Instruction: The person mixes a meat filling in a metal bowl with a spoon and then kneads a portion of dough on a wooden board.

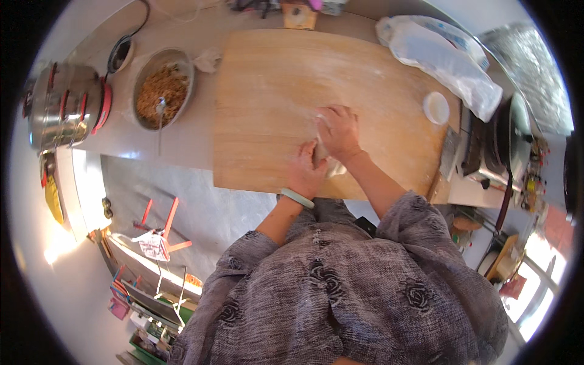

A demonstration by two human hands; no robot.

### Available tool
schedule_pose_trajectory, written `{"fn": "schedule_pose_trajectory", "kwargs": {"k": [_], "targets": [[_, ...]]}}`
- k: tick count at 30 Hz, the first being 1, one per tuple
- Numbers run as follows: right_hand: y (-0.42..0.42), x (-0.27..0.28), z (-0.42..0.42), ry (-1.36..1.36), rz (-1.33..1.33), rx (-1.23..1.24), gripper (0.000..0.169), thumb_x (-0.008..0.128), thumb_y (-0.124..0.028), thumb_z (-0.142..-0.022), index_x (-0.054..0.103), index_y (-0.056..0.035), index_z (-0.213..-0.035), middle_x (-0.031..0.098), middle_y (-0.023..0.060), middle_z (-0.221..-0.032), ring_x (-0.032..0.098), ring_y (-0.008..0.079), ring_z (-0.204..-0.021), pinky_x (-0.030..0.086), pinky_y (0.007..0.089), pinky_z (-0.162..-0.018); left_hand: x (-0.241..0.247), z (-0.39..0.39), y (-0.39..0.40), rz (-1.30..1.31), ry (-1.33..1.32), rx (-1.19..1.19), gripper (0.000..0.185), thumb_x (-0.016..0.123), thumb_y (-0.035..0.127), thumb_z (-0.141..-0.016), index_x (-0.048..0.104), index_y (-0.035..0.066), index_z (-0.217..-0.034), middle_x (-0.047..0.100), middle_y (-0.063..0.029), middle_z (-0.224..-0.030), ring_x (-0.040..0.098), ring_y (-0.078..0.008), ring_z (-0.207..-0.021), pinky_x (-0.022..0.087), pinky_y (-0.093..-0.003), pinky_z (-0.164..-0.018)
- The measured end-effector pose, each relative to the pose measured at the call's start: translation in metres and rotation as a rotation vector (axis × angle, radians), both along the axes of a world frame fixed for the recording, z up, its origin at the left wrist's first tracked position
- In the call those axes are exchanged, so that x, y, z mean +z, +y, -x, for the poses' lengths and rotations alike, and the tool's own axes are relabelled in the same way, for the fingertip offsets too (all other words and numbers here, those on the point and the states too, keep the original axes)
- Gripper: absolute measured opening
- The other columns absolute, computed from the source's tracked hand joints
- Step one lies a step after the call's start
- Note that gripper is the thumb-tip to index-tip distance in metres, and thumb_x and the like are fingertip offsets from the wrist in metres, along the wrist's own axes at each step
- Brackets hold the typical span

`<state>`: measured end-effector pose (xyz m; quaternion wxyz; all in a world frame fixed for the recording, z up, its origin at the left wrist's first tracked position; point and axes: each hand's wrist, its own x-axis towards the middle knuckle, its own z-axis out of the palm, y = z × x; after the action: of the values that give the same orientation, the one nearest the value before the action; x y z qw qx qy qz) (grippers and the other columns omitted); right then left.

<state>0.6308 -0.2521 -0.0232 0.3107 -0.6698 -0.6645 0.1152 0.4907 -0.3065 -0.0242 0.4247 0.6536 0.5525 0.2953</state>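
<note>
A piece of pale dough [336, 168] lies on the floured wooden board [264, 77], near its front edge. My left hand [306, 166], with a pale green bangle at the wrist, grips its near left side. Over the dough's far end my right hand [338, 130] is curled, the fingers pointing left. Both palms cover much of the dough, so its full shape is hidden. Left of the board stands a metal bowl [191, 84] of brown, chopped filling [159, 93], with a metal spoon [160, 109] resting in it.
A stacked metal steamer [66, 107] sits at the far left of the counter. On the board's right is a small white bowl [436, 108], near a plastic bag [438, 64]. A lidded pan [511, 132] stands farther right. A red-legged stool [155, 242] is on the floor.
</note>
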Motion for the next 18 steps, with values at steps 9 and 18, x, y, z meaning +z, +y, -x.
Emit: {"fn": "schedule_pose_trajectory", "kwargs": {"k": [9, 18], "targets": [[0.051, 0.001, 0.004, -0.229, 0.165, 0.062, 0.023, 0.061, -0.036, -0.083, 0.069, -0.0152, -0.09, 0.063, 0.0078, -0.095, 0.056, 0.0294, -0.098, 0.04, 0.0467, -0.084, 0.006, 0.008, 0.031, 0.191, -0.071, -0.008, 0.063, 0.072, 0.028, -0.077, 0.047, -0.006, -0.124, 0.053, -0.025, -0.114, 0.058, -0.0345, -0.095, 0.051, -0.042, -0.08], [0.004, 0.092, -0.003, 0.265, 0.332, 0.184, 0.022, 0.057, -0.03, -0.087, 0.067, -0.0108, -0.092, 0.063, 0.0106, -0.097, 0.056, 0.0327, -0.097, 0.044, 0.0425, -0.082, 0.001, 0.023, 0.041, -0.125, 0.156, -0.302, 0.055, 0.069, 0.017, -0.077, 0.046, 0.001, -0.125, 0.054, -0.0208, -0.116, 0.058, -0.0372, -0.098, 0.052, -0.0422, -0.078]]}}
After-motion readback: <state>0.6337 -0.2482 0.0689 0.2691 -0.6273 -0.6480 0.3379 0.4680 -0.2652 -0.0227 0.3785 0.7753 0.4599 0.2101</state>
